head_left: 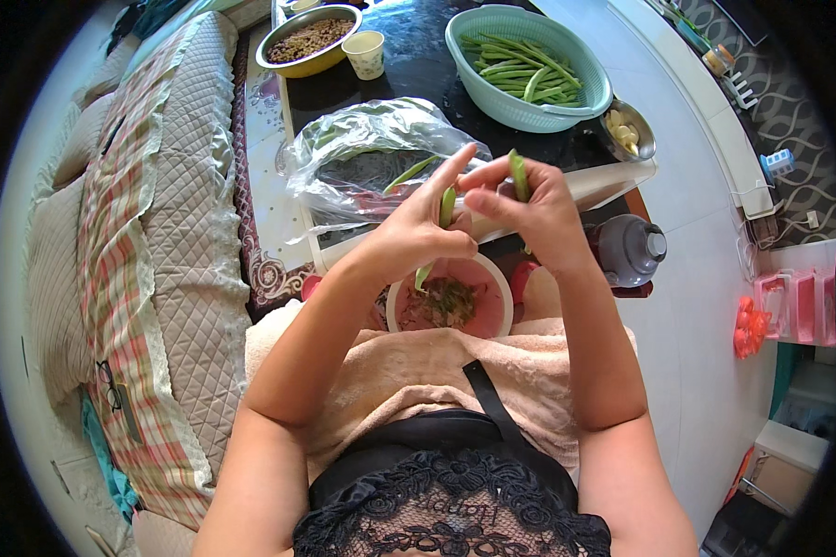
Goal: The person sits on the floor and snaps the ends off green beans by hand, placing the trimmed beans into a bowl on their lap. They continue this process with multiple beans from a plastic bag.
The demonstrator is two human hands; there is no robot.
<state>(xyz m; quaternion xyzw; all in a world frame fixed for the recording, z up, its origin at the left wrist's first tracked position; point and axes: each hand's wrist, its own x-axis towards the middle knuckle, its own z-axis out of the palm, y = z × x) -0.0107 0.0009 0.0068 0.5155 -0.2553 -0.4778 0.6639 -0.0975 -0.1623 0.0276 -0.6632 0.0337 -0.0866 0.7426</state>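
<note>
Over the near edge of the table, both hands are raised close together. My left hand (pixel 416 230) is closed on a green bean (pixel 447 206), whose lower end pokes out under the palm. Between the thumb and fingers of my right hand (pixel 550 212) is another length of green bean (pixel 519 176), pointing up. Directly below, a pink bowl (pixel 499 283) with a pale rim holds bean scraps. Just beyond my left hand lies a crumpled clear plastic bag (pixel 348 128), with a single green bean (pixel 411 174) at its opening.
A light-green basket (pixel 470 79) full of green beans (pixel 529 72) stands on the dark tabletop (pixel 413 70). Beside it is a metal bowl (pixel 645 139) of pale pieces. Far left are a yellow bowl (pixel 311 68) and paper cup (pixel 366 65). A grey jug (pixel 628 251) stands right, a quilted sofa (pixel 190 176) left.
</note>
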